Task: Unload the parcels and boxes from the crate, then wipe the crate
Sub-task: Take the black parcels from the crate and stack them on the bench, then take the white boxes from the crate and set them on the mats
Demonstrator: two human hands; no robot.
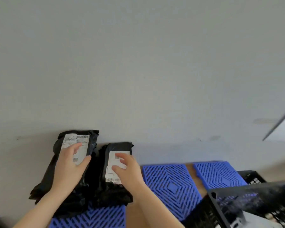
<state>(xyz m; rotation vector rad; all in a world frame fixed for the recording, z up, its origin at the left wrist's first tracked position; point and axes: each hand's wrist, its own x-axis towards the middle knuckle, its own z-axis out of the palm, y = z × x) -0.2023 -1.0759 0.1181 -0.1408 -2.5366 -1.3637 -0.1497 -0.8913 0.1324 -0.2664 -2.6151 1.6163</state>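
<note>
I see two black parcels lying side by side, both with their long axis running away from me and their white labels facing up. The left parcel point(46, 183) leans a little, its far end tipped to the right. The right parcel point(109, 193) sits straighter and is the shorter one, and their inner edges touch. Their near ends overlap the far edge of a blue grid mat point(92, 218); the rest lies on a plain grey surface (floor or wall, I cannot tell).

My left hand point(69, 165) rests palm down on the left parcel's label, fingers spread and thumb out to the right, gripping nothing. My right hand point(128, 170) lies on the right parcel's label with its fingers loosely bent, touching rather than pinching.

The black crate point(253, 195) is at the lower right, blurred and well apart from both parcels. Two more blue mats point(171, 183) fill the space between.
</note>
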